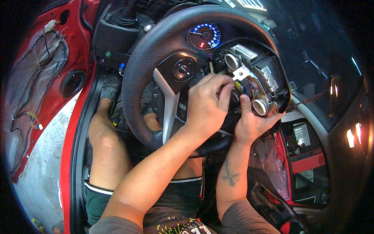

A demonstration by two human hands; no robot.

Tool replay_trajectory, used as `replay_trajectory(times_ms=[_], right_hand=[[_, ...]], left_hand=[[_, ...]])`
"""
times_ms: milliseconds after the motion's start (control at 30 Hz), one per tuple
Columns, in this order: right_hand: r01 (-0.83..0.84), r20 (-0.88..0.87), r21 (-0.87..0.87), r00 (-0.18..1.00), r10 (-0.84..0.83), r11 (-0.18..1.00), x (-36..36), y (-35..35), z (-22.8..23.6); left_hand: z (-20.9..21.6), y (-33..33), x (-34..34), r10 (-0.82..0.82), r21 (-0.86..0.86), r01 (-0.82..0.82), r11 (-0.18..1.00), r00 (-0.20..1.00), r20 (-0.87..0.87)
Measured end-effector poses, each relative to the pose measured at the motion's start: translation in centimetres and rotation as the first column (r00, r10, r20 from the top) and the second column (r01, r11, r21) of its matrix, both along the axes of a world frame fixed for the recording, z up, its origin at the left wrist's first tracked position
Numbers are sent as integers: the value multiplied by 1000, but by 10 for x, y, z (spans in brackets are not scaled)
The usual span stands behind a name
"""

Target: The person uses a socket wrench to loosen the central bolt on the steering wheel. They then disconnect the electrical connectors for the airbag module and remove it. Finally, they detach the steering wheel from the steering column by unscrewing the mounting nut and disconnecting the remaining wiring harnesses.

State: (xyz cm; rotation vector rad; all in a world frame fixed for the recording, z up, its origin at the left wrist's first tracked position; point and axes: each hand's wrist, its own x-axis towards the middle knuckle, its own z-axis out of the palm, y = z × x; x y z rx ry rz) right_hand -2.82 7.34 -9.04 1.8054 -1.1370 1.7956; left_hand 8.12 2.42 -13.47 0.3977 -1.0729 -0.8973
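In head view, raised diagonally from the lower edge toward the upper right: left forearm (156,171), with left hand (208,99) back upward over the wheel's middle, fingers curled, thumb almost closed toward the index finger, tips just beside a yellow connector (239,84); cannot tell whether gripped. Raised nearly upright to the right of it: right forearm (233,167), with right hand (251,126) partly open, thumb pointing up, fingers around the lower right edge of a black centre module (267,76), holding it. Located over the right side of the steering wheel (134,74), inner side exposed: same centre module. On its upper part, a white barcode label (244,50), print too small to read. On the left spoke, a round control pad (184,69) with pale symbols; beyond the rim, a lit gauge (205,36) with blue numerals and a red indicator. Across the shirt (189,228), white and yellow lettering, partly cut off. As materials: grained black covering on the wheel rim; smooth silver trim (167,105); on the module, moulded black plastic, bright metal bracket (242,73) and two round, pale-rimmed mounts (260,106); at far left, red-painted door (78,45) with wrinkled translucent sheet (44,58).
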Motion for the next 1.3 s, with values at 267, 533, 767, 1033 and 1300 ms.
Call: replay_trajectory(times_ms=[267,533,767,1033,1300], right_hand=[[12,-2,6,1000,-12,1000,3,0,1],[-18,-13,3,1000,18,1000,0,-2,-1],[81,-21,24,997,-81,996,-1,-1,1],[161,-81,-43,983,-165,986,0,4,6],[178,-342,-239,905,-254,955,-9,-6,27]], left_hand=[[13,3,-1,132,43,-137,990,987,93],[13,3,2,121,64,-129,990,987,110],[7,6,7,53,78,-58,995,997,64],[-6,51,32,-163,264,143,954,985,55],[-9,64,64,-258,227,207,952,940,223]])
